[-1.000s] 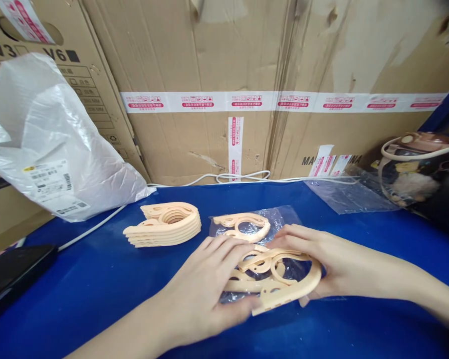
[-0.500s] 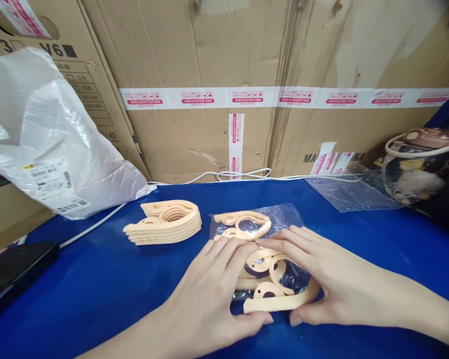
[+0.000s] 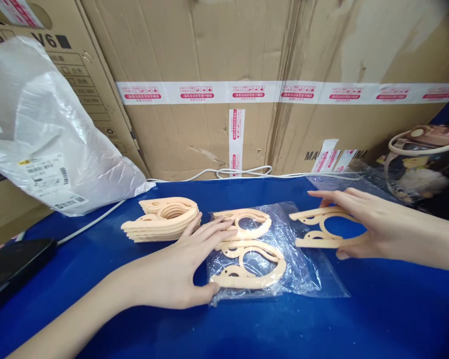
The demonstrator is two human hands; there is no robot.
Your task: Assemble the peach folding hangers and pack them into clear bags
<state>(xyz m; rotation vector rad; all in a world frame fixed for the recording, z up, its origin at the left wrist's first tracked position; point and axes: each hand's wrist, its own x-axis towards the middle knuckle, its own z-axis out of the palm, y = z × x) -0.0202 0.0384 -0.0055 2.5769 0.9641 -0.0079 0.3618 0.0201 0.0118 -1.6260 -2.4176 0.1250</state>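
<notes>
My right hand (image 3: 370, 227) grips a beige folding hanger (image 3: 324, 241) from its rounded end, thumb at the near side and fingers at the far side. My left hand (image 3: 179, 264) lies with fingers spread on the left edge of a clear plastic bag (image 3: 310, 274), thumb at the bag's near corner. Two folded hangers lie one behind the other at the bag, a nearer one (image 3: 252, 282) and a farther one (image 3: 264, 228). Whether both are fully inside the film is hard to tell. Behind my left fingers stands a stack of matching hangers (image 3: 160, 227).
Large cardboard boxes (image 3: 194, 134) wall off the back of the blue table (image 3: 247, 329). A white mailing bag (image 3: 67, 139) leans at the left, above a black phone-like object (image 3: 18, 269). A white cable (image 3: 194, 177) runs along the back. A clear bag with trinkets (image 3: 415, 169) sits at the right.
My right hand has moved right and away with one hanger, off the others. My left hand has slid left and opened out onto the bag's edge. The view has shifted slightly.
</notes>
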